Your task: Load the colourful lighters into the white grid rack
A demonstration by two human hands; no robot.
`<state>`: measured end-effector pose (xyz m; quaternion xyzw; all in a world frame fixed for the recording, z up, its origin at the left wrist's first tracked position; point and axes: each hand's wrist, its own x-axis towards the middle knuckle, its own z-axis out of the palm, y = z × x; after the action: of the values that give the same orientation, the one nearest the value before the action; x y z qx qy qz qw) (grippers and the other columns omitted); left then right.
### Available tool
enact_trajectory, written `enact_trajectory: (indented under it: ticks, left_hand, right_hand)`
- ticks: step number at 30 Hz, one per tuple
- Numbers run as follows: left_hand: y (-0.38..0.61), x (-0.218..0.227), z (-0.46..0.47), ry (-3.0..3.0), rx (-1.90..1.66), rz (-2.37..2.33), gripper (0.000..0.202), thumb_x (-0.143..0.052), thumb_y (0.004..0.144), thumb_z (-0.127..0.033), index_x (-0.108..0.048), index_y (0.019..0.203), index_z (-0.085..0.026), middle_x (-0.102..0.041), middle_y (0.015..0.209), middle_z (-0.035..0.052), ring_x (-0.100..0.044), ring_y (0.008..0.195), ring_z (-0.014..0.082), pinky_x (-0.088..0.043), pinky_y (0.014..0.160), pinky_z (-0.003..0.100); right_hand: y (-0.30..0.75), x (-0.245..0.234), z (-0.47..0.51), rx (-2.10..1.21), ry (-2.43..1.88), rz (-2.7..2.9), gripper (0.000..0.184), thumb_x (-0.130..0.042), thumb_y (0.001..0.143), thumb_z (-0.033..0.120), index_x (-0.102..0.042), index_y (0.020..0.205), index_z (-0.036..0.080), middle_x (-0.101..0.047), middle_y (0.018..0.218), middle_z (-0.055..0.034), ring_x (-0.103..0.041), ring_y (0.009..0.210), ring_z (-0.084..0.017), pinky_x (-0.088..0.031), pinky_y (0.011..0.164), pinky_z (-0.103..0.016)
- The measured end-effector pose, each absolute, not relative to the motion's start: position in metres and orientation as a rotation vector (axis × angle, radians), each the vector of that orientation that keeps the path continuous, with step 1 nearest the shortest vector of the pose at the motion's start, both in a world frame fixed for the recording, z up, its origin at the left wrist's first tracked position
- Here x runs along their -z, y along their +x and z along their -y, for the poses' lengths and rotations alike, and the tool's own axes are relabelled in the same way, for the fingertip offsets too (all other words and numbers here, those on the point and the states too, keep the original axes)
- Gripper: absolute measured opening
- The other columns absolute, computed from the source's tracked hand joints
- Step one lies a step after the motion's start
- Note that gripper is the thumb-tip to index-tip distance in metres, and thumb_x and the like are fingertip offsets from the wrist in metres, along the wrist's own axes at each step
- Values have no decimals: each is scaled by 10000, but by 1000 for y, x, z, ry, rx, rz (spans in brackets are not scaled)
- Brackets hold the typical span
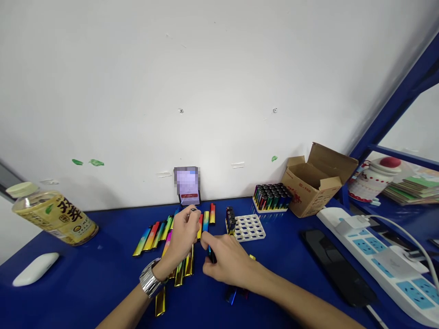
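the right hand [226, 262] is closed on a dark lighter [211, 254], which is pinched between thumb and fingers and is largely hidden by them. the left hand [181, 237], with a silver bracelet watch [150, 278] on its wrist, is held just beside it, its fingers bunched around a small dark and silver object [194, 209] that is too small to be identified. the hands are close together, but whether they touch cannot be told.

beneath them, gradient-coloured lighters [152, 240] are laid side by side on a blue table [103, 256], and gold-finished lighters [180, 273] lie nearer the body. a blue lighter [230, 296] lies below the right hand. to the right, black lighters [230, 218] stand at the edge of a white grid tray [249, 227].

further out, a packed block of upright lighters [272, 197] stands beside an open cardboard box [317, 180], and a phone with a blurred screen [187, 185] is propped against the wall. a bottle with a yellow label [55, 218] and a white mouse [35, 269] lie to the left, while a dark tablet [336, 267] and a white power strip [380, 260] lie to the right.

the step in hand is judged to be close work on the single lighter held between the hands. a steady pinch, kept clear of the neighbouring rows, appears to be called for by the next move.
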<state>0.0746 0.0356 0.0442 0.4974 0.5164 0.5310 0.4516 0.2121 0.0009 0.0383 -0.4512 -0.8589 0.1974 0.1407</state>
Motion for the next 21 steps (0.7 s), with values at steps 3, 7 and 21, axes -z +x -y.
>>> enact_trajectory:
  ticks: [3, 7, 21]
  left_hand:
    - [74, -48, -36, 1136, -1334, -1268, 263, -493, 772, -341, -330, 598, -230, -233, 425, -116, -163, 342, 42, -142, 318, 165]
    - [74, -47, -37, 1143, -1336, -1295, 319, -522, 775, -402, -315, 600, -234, -231, 417, -120, -171, 333, 45, -148, 317, 177]
    - [77, -42, -33, 1439, -1317, -1407, 283, -453, 802, -374, -333, 593, -227, -252, 449, -103, -224, 378, 67, -201, 379, 203]
  right_hand:
    - [216, -41, -7, -754, -1304, 2226, 333, -530, 750, 194, -437, 1068, 222, -571, 644, 32, -561, 603, -194, -342, 561, -254]
    - [222, -52, -15, -1065, -1070, 1886, 352, -590, 780, 229, -423, 1089, 203, -623, 761, 13, -569, 646, -163, -411, 602, -255]
    - [219, -50, -20, -1548, -521, 1217, 350, -438, 916, 560, -502, 993, 225, -411, 581, 75, -367, 465, -78, -337, 487, -221]
